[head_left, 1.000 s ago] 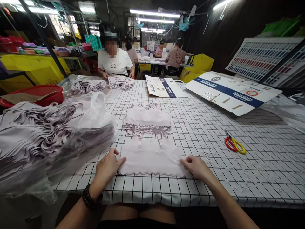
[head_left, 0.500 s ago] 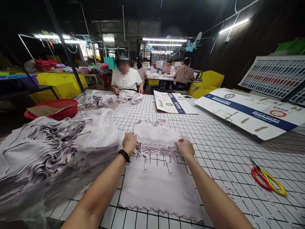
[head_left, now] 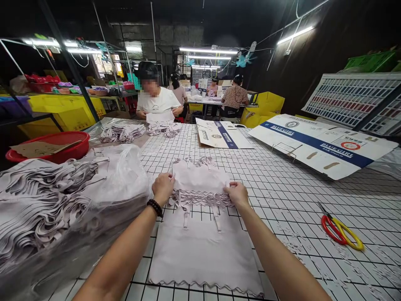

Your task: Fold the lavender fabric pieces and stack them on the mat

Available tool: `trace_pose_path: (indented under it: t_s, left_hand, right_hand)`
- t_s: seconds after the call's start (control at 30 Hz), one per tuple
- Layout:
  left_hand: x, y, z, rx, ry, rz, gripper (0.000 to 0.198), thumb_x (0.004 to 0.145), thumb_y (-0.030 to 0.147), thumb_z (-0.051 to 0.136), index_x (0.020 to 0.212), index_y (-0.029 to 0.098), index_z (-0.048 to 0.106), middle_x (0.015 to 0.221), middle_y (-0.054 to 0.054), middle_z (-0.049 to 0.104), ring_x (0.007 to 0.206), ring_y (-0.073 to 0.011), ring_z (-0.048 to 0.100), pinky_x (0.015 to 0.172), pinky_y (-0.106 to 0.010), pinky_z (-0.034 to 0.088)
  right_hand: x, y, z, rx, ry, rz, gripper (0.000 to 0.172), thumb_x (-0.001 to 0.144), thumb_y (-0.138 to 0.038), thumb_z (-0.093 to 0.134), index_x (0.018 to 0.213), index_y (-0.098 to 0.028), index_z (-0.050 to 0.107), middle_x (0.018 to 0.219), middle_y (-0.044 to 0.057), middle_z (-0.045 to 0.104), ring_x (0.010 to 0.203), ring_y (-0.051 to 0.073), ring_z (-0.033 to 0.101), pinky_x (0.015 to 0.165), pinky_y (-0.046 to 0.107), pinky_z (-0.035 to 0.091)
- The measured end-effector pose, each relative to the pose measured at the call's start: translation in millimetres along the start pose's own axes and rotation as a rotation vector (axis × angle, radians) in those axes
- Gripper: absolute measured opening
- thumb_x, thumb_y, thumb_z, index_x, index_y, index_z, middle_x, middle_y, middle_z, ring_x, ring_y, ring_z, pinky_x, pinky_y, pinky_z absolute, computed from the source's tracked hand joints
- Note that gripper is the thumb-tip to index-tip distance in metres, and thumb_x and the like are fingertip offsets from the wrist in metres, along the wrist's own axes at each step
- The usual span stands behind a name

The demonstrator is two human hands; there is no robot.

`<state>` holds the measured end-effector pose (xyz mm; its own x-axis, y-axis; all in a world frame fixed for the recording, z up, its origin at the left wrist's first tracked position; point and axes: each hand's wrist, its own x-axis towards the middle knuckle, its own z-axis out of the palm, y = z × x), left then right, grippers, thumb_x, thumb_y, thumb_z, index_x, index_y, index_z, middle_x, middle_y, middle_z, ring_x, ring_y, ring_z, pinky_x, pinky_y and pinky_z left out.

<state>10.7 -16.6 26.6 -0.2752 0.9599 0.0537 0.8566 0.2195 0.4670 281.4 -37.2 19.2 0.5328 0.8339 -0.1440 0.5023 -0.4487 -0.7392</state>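
Pale pink camisoles with thin straps and wavy hems lie in front of me. On a folded stack, the top camisole [head_left: 200, 177] has its sides pinched between my two hands. My left hand [head_left: 163, 187], with a dark bead bracelet at the wrist, is closed on its left edge. Thumb and fingers of my right hand [head_left: 237, 193] are closed on its right edge, near the lower corner. Nearer to me, another camisole [head_left: 203, 255] lies spread flat, its straps toward the stack. Between my forearms it is untouched by either hand.
Heaped garments [head_left: 46, 200] and clear plastic [head_left: 131, 175] fill the left side, by a red basin [head_left: 75, 146]. Scissors [head_left: 340, 230] lie at right on the grid-patterned table [head_left: 282, 188]. Beyond are flattened cartons [head_left: 313, 140] and a co-worker [head_left: 159, 100] handling similar garments.
My view has turned slightly to the right, shifting most things left. Both hands stay on the folded camisole's sides. The co-worker across the table has raised a garment.
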Motion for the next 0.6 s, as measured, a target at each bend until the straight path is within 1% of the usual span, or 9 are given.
trace_pose_path:
  t_s: [0.07,0.17,0.27,0.33,0.4,0.47,0.53,0.6]
  left_hand:
    - [-0.5,-0.1,-0.8,0.009,-0.001,-0.004,0.029,0.084,0.042,0.047,0.094,0.024,0.067,0.114,-0.010,0.063,0.097,-0.0260,0.061,0.072,-0.033,0.044]
    - [3.0,-2.1,-0.9,-0.071,-0.008,-0.037,0.027,0.082,0.043,0.048,0.088,0.022,0.065,0.105,-0.009,0.066,0.095,-0.0249,0.062,0.071,-0.032,0.044]
    - [9.9,-2.8,-2.6,-0.216,0.004,-0.060,0.024,0.082,0.041,0.049,0.085,0.021,0.062,0.096,-0.009,0.069,0.093,-0.0240,0.062,0.072,-0.030,0.043]
    - [15.0,-0.1,-6.1,-0.406,0.027,-0.107,0.019,0.079,0.037,0.053,0.082,0.019,0.060,0.092,-0.009,0.069,0.092,-0.0228,0.061,0.074,-0.029,0.043]
    - [19.0,5.3,-11.1,-0.626,0.022,-0.187,0.018,0.078,0.035,0.055,0.078,0.018,0.059,0.085,-0.008,0.068,0.085,-0.0201,0.062,0.071,-0.027,0.043]
    - [19.5,11.4,-16.6,-0.785,-0.035,-0.256,0.020,0.081,0.036,0.053,0.078,0.017,0.058,0.076,-0.005,0.066,0.071,-0.0155,0.061,0.062,-0.025,0.043]
    - [13.8,14.7,-22.0,-0.842,-0.095,-0.279,0.022,0.083,0.036,0.049,0.081,0.016,0.057,0.068,-0.002,0.062,0.056,-0.0108,0.056,0.053,-0.023,0.040]
    - [-0.3,12.6,-27.4,-0.910,-0.145,-0.293,0.021,0.083,0.036,0.051,0.083,0.016,0.055,0.062,0.002,0.057,0.048,-0.0075,0.050,0.048,-0.021,0.037]
  right_hand:
    - [-0.3,0.7,0.2,0.086,-0.021,0.033,0.033,0.062,-0.031,0.070,0.089,-0.018,0.056,0.096,0.010,0.069,0.079,0.019,0.064,0.058,0.025,0.046]
    - [2.7,2.1,0.5,0.153,-0.054,0.075,0.029,0.064,-0.038,0.069,0.079,-0.018,0.056,0.082,0.008,0.069,0.067,0.017,0.061,0.055,0.026,0.044]
    - [9.6,-0.8,-1.8,0.215,-0.102,0.094,0.023,0.066,-0.036,0.070,0.069,-0.018,0.055,0.067,0.004,0.065,0.058,0.014,0.055,0.049,0.025,0.040]
    - [14.4,-7.4,-7.5,0.302,-0.123,0.128,0.022,0.066,-0.031,0.072,0.068,-0.017,0.056,0.064,0.002,0.062,0.052,0.011,0.049,0.042,0.023,0.034]
    - [17.0,-17.2,-17.8,0.437,-0.153,0.178,0.019,0.068,-0.029,0.072,0.069,-0.016,0.057,0.061,0.000,0.058,0.047,0.008,0.042,0.037,0.021,0.027]
    - [15.0,-27.3,-31.9,0.590,-0.208,0.221,0.016,0.071,-0.025,0.070,0.069,-0.016,0.057,0.058,-0.001,0.053,0.045,0.005,0.038,0.033,0.017,0.022]
    - [6.9,-34.2,-47.8,0.690,-0.273,0.244,0.015,0.074,-0.022,0.068,0.069,-0.016,0.056,0.055,-0.003,0.048,0.043,0.004,0.035,0.031,0.015,0.018]
    - [-7.6,-34.3,-63.6,0.703,-0.327,0.240,0.014,0.075,-0.021,0.067,0.070,-0.016,0.055,0.056,-0.003,0.046,0.043,0.003,0.033,0.029,0.013,0.016]
